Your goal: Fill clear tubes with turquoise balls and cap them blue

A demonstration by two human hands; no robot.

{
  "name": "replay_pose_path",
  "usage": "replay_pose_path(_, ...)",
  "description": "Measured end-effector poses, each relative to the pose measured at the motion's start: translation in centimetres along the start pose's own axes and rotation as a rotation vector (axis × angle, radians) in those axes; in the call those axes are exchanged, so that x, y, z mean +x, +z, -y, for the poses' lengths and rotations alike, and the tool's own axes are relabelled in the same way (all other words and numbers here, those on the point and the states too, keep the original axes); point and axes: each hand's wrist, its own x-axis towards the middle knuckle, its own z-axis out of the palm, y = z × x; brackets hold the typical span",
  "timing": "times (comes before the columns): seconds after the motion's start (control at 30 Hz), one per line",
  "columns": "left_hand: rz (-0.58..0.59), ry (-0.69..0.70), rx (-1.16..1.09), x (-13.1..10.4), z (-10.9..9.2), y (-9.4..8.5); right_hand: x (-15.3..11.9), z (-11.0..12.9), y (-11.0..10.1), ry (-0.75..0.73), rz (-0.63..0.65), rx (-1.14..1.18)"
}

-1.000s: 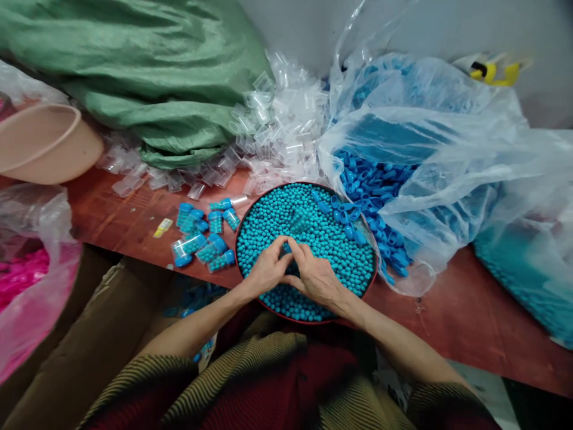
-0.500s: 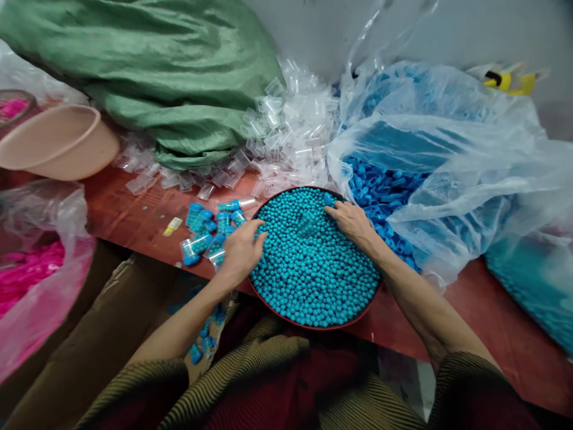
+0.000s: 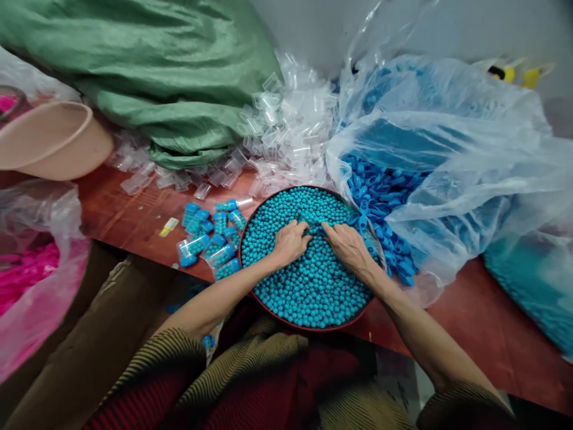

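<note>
A round red-rimmed tray [image 3: 308,328] full of small blue-green balls [image 3: 308,286] sits at the table's front edge. Over its upper middle, my left hand [image 3: 290,242] has its fingers curled at a clear container [image 3: 308,222] lying among the balls. My right hand [image 3: 348,246] is closed on a blue cap [image 3: 319,229], close to the container's right side. Left of the tray lie several filled containers with blue caps [image 3: 193,246]. Loose blue caps [image 3: 380,191] spill from a plastic bag behind my right hand.
Clear empty containers [image 3: 295,131] are heaped behind the tray beside a green sack [image 3: 179,77]. A beige basin [image 3: 54,143] stands at the left, above a bag of pink pieces [image 3: 31,269]. A bag of blue-green balls [image 3: 528,292] lies at the right.
My left hand has moved right from the filled containers to the tray's middle. My right hand has come left and slightly down with the blue cap. One more filled container lies at the left.
</note>
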Motion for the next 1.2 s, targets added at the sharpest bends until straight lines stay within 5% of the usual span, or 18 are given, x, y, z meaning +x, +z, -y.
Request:
replay_pose_path(0.13,0.022,0.008,-0.047,0.1,0.4,-0.4,-0.8,-0.6,0.6,0.019,-0.053,0.203)
replay_pose_path(0.23,0.059,0.001,-0.122,0.0,0.9,-1.0,-0.9,-0.9,0.3,0.180,-0.133,0.376)
replay_pose_path(0.37,0.055,0.079,-0.351,0.0,1.3,-1.5,0.0,0.7,-0.4,0.200,-0.231,0.556)
replay_pose_path(0.63,0.281,-0.017,-0.933,-1.1,1.3,-1.1,-0.1,2.0,-1.4,0.129,-0.109,0.913)
replay_pose_path(0.9,0.285,-0.046,-1.055,-2.3,-0.4,-1.4,-0.6,3.0,-1.7,0.413,-0.193,1.294)
replay_pose_path(1.03,0.247,-0.064,-1.080,-2.7,-1.0,-1.8,-1.1,3.9,-2.4,0.454,-0.293,1.237)
replay_pose_path(1.2,0.215,-0.063,-1.168,-3.4,-1.4,-2.5,-2.0,3.5,-2.8,0.186,-0.347,0.995)
